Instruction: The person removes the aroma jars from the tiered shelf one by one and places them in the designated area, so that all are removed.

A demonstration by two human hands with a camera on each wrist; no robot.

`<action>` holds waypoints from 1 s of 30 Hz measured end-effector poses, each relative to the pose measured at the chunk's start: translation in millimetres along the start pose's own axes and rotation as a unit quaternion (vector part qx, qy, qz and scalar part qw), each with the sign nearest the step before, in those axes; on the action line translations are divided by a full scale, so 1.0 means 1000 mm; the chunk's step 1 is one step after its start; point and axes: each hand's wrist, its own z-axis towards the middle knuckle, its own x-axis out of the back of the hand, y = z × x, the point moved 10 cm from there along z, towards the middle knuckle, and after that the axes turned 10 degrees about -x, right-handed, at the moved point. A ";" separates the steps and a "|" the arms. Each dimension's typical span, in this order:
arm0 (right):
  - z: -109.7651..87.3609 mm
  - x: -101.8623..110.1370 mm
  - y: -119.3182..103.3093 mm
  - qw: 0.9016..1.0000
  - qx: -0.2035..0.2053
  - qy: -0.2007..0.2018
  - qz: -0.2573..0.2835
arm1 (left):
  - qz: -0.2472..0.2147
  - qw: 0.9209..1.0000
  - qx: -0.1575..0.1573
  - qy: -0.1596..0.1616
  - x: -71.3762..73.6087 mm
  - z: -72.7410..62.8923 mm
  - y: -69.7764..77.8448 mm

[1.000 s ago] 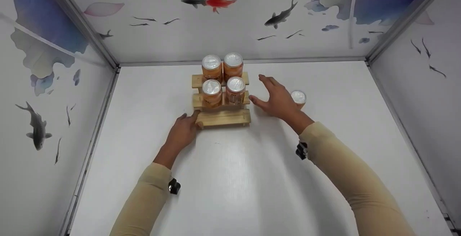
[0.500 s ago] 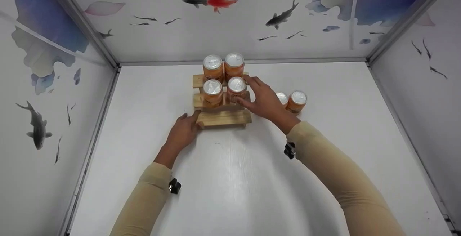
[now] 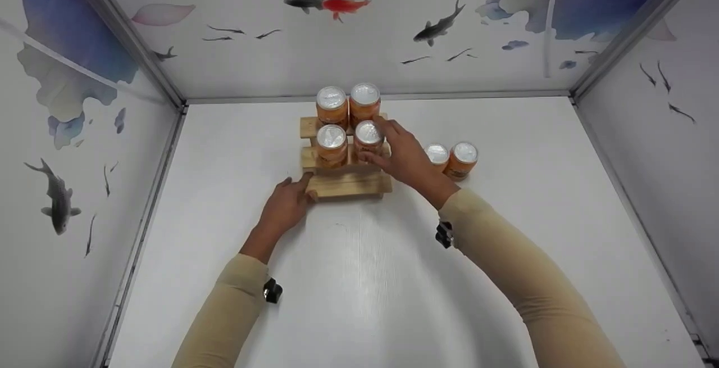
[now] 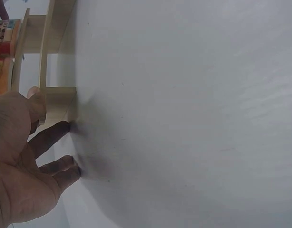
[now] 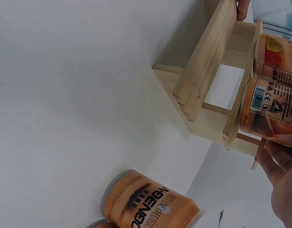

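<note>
A three-tier wooden rack [image 3: 348, 187] stands toward the back of the white table. Its top and middle tiers each bear two orange cans with silvery lids. My right hand [image 3: 407, 157] holds the right can [image 3: 368, 136] on the middle tier, thumb in front and fingers at its far side. The left can [image 3: 331, 146] stands beside it. My left hand [image 3: 283, 205] pinches the left end of the lowest tier; in the left wrist view its other fingers [image 4: 51, 137] reach down near the tabletop. That lowest tier bears nothing.
Two more orange cans [image 3: 464, 161] stand side by side on the table to the rack's right, one partly behind my right hand. White walls printed with fish [image 3: 435, 25] enclose the table at the back and both sides.
My right hand has moved left from beside the rack to the right can on the middle tier, uncovering a second can on the table. My left hand has stayed on the rack.
</note>
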 end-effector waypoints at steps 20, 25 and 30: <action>0.000 -0.003 -0.001 1.000 -0.008 0.009 0.009 | -0.005 1.000 0.006 0.005 0.001 0.000 0.000; -0.002 0.000 -0.002 1.000 0.003 0.026 0.011 | -0.002 1.000 -0.010 0.011 0.002 -0.001 0.003; -0.003 0.006 -0.001 0.999 0.009 0.044 0.018 | 0.005 1.000 -0.022 0.017 0.003 -0.001 0.003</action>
